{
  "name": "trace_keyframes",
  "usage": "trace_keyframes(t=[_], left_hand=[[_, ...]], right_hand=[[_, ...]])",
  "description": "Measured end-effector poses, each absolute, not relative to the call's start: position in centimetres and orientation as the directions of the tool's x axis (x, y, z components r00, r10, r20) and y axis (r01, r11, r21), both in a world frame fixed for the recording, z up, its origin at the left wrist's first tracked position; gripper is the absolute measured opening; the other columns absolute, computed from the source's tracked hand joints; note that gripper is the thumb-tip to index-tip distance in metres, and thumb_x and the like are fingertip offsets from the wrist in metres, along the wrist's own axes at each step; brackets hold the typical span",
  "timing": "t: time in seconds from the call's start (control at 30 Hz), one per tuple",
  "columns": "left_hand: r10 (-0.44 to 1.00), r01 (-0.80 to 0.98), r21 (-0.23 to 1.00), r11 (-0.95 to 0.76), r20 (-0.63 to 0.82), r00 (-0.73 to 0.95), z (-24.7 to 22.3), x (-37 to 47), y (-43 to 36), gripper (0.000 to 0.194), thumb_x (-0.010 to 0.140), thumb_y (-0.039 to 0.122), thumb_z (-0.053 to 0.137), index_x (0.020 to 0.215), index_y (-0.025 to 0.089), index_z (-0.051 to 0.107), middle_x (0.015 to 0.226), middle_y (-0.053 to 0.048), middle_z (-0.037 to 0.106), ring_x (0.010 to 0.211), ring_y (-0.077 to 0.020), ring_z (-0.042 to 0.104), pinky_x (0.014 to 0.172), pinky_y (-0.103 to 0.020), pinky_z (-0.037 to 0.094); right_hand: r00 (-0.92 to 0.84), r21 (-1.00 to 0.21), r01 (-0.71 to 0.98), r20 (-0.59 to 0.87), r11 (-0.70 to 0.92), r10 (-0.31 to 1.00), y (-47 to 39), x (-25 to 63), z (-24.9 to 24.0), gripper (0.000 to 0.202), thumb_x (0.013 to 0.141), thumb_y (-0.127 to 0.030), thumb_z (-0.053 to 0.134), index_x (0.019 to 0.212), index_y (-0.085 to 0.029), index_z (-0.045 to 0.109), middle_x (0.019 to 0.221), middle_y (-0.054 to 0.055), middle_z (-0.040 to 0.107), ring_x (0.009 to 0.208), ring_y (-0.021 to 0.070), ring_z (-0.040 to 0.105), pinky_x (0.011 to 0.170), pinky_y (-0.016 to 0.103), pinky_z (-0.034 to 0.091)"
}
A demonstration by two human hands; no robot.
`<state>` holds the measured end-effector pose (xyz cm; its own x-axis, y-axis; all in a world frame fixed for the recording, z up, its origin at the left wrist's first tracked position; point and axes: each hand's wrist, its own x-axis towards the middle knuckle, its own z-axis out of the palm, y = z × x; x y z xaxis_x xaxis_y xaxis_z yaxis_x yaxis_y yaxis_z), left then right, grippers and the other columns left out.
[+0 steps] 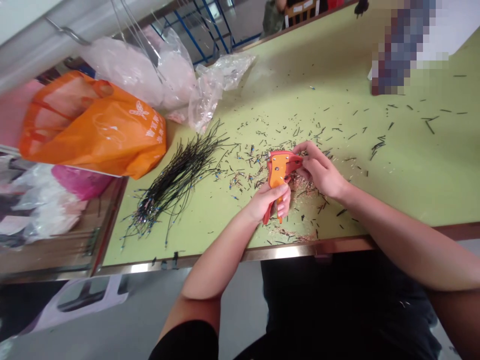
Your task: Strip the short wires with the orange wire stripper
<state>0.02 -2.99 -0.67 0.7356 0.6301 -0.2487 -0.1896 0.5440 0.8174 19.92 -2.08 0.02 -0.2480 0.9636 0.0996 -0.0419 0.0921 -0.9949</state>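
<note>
My left hand [270, 200] is wrapped round the handles of an orange and red wire stripper [278, 169], which stands head-up over the green table. At the right side of the tool's head, my right hand [321, 169] has its fingers bent together by the red jaw; whatever they pinch is hidden. Below and around both hands lie short black wire offcuts [296, 132] and fine coppery strands [304, 192]. To the left rests a long loose bundle of black wires [183, 165], with small blue tips at its near end.
An orange bag [123, 131] and clear plastic bags [176, 75] crowd the table's left and far left. A metal strip [300, 250] edges the front. At the back right lies a blurred, pixelated object [403, 47]. A lilac plastic stool [75, 305] is below left.
</note>
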Motion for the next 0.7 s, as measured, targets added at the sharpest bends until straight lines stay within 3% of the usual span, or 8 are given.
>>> trace_keyframes(t=[0.07, 0.3, 0.53, 0.63, 0.7], left_hand=[[0.651, -0.208, 0.829, 0.519, -0.226, 0.725, -0.8, 0.0, -2.9, 0.058, 0.079, 0.064, 0.084, 0.066, 0.019, 0.051, 0.048, 0.007, 0.047, 0.037, -0.0073, 0.045, 0.041, -0.022, 0.043], [0.689, -0.279, 0.843, 0.46, -0.14, 0.711, -1.4, -0.2, -2.4, 0.06, 0.081, 0.063, 0.084, 0.063, 0.019, 0.047, 0.045, 0.01, 0.04, 0.032, -0.0038, 0.036, 0.035, -0.017, 0.036], [0.673, -0.429, 0.766, 0.479, -0.007, 0.74, -0.5, 0.0, -3.0, 0.052, 0.085, 0.056, 0.082, 0.067, 0.019, 0.052, 0.046, 0.009, 0.045, 0.03, -0.0048, 0.034, 0.033, -0.018, 0.034], [0.662, -0.44, 0.757, 0.483, 0.013, 0.75, 0.3, -0.4, -3.2, 0.048, 0.086, 0.056, 0.079, 0.069, 0.02, 0.053, 0.048, 0.008, 0.044, 0.031, -0.0058, 0.034, 0.032, -0.02, 0.032], [0.727, -0.506, 0.752, 0.423, 0.052, 0.684, 1.2, -1.5, -2.7, 0.047, 0.087, 0.051, 0.079, 0.067, 0.022, 0.048, 0.048, 0.009, 0.037, 0.033, -0.006, 0.031, 0.034, -0.021, 0.032]], right_hand=[[-0.237, -0.994, 0.003, 0.11, 0.114, 0.965, -1.9, 20.1, -0.2, 0.005, 0.101, -0.025, 0.042, 0.102, -0.026, 0.047, 0.059, -0.009, 0.038, 0.052, 0.0142, 0.031, 0.051, 0.029, 0.028], [-0.153, -0.952, 0.162, 0.236, 0.26, 0.96, -1.2, 20.7, 0.2, 0.033, 0.105, -0.047, 0.057, 0.083, -0.022, 0.056, 0.067, -0.004, 0.045, 0.059, 0.0127, 0.039, 0.053, 0.028, 0.032], [-0.27, -0.964, -0.245, 0.171, 0.104, 0.947, -2.0, 20.4, 1.5, 0.034, 0.102, -0.055, 0.065, 0.09, -0.023, 0.063, 0.053, -0.01, 0.035, 0.045, 0.0099, 0.025, 0.042, 0.027, 0.02], [-0.297, -0.946, -0.319, 0.154, 0.054, 0.942, -2.2, 20.6, 2.3, 0.034, 0.1, -0.055, 0.067, 0.087, -0.024, 0.062, 0.053, -0.01, 0.032, 0.045, 0.0099, 0.021, 0.042, 0.027, 0.017], [-0.228, -0.936, -0.347, 0.145, 0.059, 0.963, -1.7, 22.1, 2.8, 0.031, 0.098, -0.052, 0.068, 0.084, -0.026, 0.06, 0.054, -0.01, 0.027, 0.045, 0.0106, 0.018, 0.04, 0.028, 0.015]])
